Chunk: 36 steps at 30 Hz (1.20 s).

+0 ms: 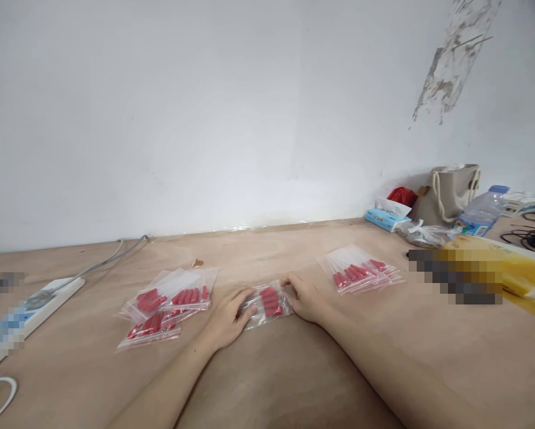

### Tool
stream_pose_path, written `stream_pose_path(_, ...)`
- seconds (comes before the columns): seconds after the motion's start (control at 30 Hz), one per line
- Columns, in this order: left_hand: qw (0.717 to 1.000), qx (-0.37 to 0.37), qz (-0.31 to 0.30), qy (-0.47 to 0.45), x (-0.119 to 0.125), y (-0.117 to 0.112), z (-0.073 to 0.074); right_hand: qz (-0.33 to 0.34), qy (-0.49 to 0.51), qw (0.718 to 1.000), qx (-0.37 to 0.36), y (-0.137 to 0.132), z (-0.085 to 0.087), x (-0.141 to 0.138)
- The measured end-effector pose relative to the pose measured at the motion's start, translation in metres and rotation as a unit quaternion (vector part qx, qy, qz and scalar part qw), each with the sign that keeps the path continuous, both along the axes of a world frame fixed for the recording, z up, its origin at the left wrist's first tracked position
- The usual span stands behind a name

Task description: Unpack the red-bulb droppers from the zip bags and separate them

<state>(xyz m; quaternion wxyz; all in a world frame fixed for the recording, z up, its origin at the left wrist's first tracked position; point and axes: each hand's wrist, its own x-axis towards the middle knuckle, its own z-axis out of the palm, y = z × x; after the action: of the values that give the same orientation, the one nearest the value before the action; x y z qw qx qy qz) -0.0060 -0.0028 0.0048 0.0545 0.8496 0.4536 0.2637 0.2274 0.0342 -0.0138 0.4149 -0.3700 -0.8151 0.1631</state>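
Note:
A small clear plastic bag (271,301) with several red, slim pieces lies on the table between my hands. My left hand (230,317) is curled over its left end, the thumb lying on the plastic and the fingertips near the upper edge. At the bag's right end, the bent fingers of my right hand (307,298) hold the upper corner; the right thumb is mostly hidden. Left of my hands sits an overlapping pile of zip-lock bags (171,301) with red pieces inside. Another fanned stack of such bags (359,271) rests to the right.
A white power strip (66,292) with a grey cable (111,260) is at the left. Toward the back right stand a blue tissue pack (386,219), a beige bag (446,193) and a plastic bottle (484,211). Yellow packaging (495,262) lies nearer, and the wall (205,119) borders the table.

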Motion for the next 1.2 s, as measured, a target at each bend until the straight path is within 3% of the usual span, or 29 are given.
stream_pose_path(0.13,0.997,-0.027,-0.065,0.010,0.004,-0.005,0.006,-0.070,0.031,0.997,-0.028,-0.001,0.000,-0.006)
stream_pose_path(0.27,0.997,-0.043,-0.068,-0.004,0.005,-0.005,0.007,0.005,0.024,0.997,-0.068,-0.003,0.006,-0.007)
stream_pose_path(0.37,0.997,-0.041,-0.057,-0.026,0.004,-0.003,0.005,0.048,-0.011,0.997,-0.065,-0.005,0.011,-0.007)
stream_pose_path(0.53,0.997,-0.036,-0.011,-0.061,0.003,0.000,-0.002,0.031,-0.098,0.993,-0.061,-0.004,0.016,-0.008)
stream_pose_path(0.7,0.997,-0.031,0.002,-0.066,0.004,-0.001,-0.003,0.001,-0.061,0.993,-0.105,-0.001,0.014,-0.012)
stream_pose_path(0.9,0.997,-0.027,0.005,-0.073,0.004,-0.002,-0.002,0.027,-0.026,0.998,-0.052,-0.006,0.017,-0.016)
stream_pose_path(1.2,0.997,-0.029,0.011,-0.073,0.002,0.001,-0.003,-0.006,-0.113,0.993,-0.039,-0.004,0.013,-0.019)
